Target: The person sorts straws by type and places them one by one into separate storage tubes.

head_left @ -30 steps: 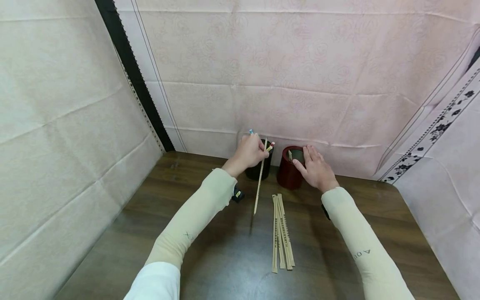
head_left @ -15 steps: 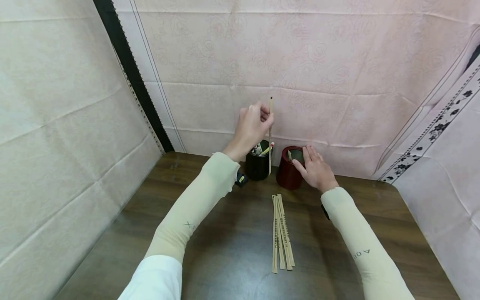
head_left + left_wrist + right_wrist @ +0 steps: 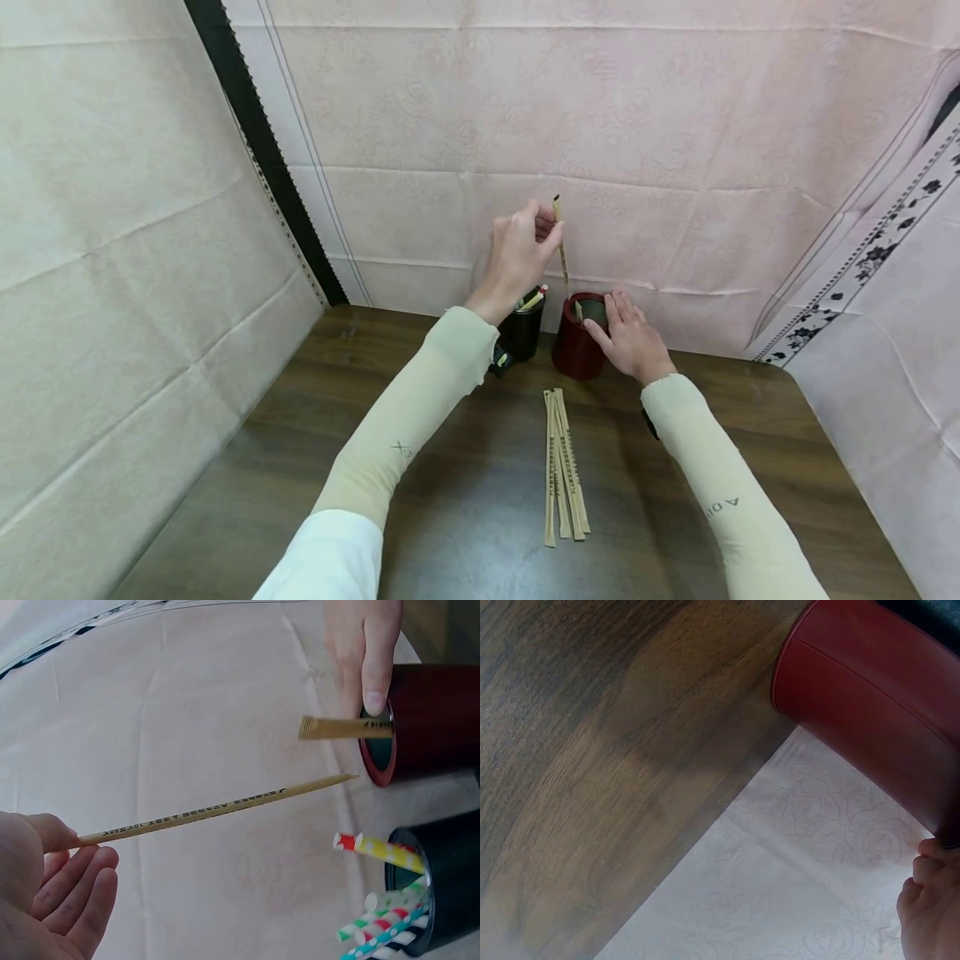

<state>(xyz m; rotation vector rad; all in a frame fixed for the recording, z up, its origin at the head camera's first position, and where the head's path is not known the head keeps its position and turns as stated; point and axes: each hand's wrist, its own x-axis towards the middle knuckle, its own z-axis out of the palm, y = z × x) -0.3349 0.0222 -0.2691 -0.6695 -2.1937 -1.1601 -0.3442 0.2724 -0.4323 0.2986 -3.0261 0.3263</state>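
My left hand [image 3: 520, 250] pinches a thin paper-wrapped straw [image 3: 214, 811] with printed lettering near its upper end. The straw slants down, its lower tip close to the mouth of a dark red cup [image 3: 576, 352]. In the left wrist view that tip appears just outside the rim. One wrapped straw [image 3: 337, 728] with a crimped end stands in the red cup. My right hand [image 3: 633, 340] rests on the cup's right side, fingers straight and thumb at the rim; the right wrist view catches only part of this hand [image 3: 934, 900].
Left of the red cup stands a black cup [image 3: 522, 337] with several patterned paper straws [image 3: 386, 919]. Several wrapped straws [image 3: 564, 467] lie loosely bunched on the wooden table [image 3: 450, 508] nearer the front. Pale cloth [image 3: 420, 125] hangs behind the cups.
My left hand has lifted the wrapped straw from beside the black cup, turned it more upright, and shifted right toward the red cup. The right hand has stayed in place.
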